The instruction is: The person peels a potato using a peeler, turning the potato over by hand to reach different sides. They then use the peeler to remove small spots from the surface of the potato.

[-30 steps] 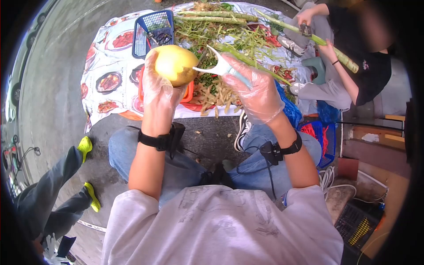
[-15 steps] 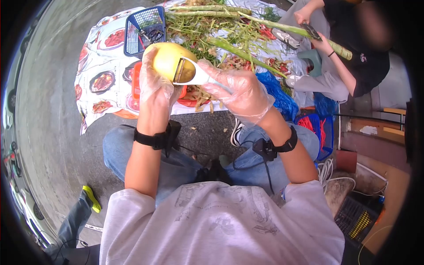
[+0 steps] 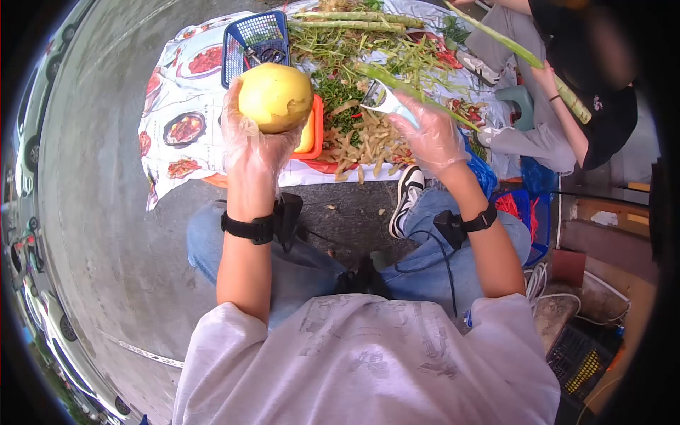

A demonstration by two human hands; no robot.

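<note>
My left hand (image 3: 256, 145), in a clear plastic glove, holds a large round yellow fruit or vegetable (image 3: 275, 98) from below and the left side. A darker unpeeled patch shows at its lower right. My right hand (image 3: 432, 134), gloved as well, grips the white handle of a peeler (image 3: 386, 99), whose blade points up and left, apart from the yellow piece. Beneath and beside the left hand is an orange container (image 3: 318, 127) with something yellow in it. Brown peelings (image 3: 368, 142) lie between the two hands on the patterned cloth (image 3: 205, 106).
A blue basket (image 3: 255, 49) with dark tools stands at the cloth's back. Long green stalks (image 3: 354, 21) and leafy scraps lie right of it. At right, a co-worker (image 3: 595, 106) holds a long stalk. A blue crate (image 3: 535, 223) with red strands stands at my right.
The peeler has come off the yellow piece and moved right with my right hand. More of the yellow piece shows. The co-worker's hands have moved apart along the stalk. The view has shifted slightly.
</note>
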